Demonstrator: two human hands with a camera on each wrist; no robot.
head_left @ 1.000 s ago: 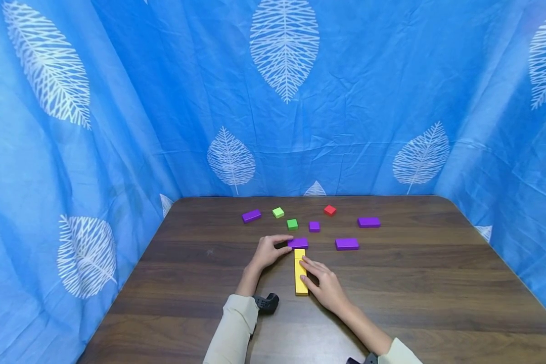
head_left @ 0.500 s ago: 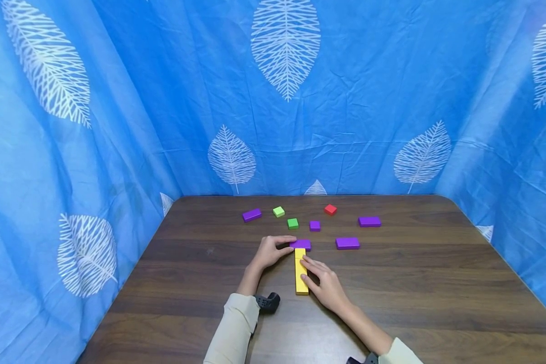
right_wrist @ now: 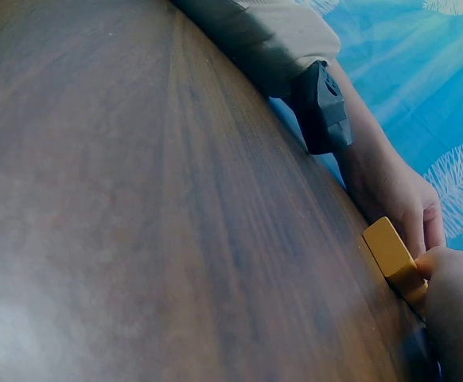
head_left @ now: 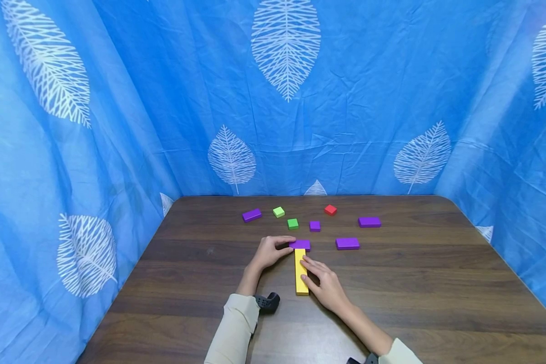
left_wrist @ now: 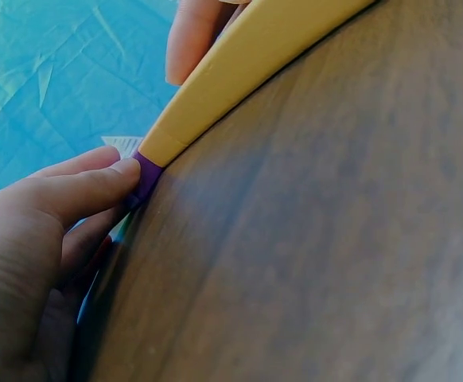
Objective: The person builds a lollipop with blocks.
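Observation:
In the head view my left hand (head_left: 268,252) pinches a purple block (head_left: 302,244) at its left end, thumb on the near side and a finger on the far side. That block lies crosswise at the far end of a long yellow bar (head_left: 301,283), and the two look to be touching in the left wrist view. My right hand (head_left: 326,286) rests its thumb and fingertips on the bar from the right. The right wrist view shows the bar's near end, with the rest of it behind my right hand.
Farther back lie purple blocks (head_left: 252,215), a small purple block (head_left: 315,226), a light green block (head_left: 278,212), a green block (head_left: 292,224) and a red block (head_left: 330,210). More purple blocks (head_left: 348,244) lie to the right. A blue curtain (head_left: 346,126) stands behind the wooden table (head_left: 437,283).
Between the first two moments my left hand shifts the purple block slightly right along the yellow bar's far end. Since then it has barely moved. My right hand stays on the bar.

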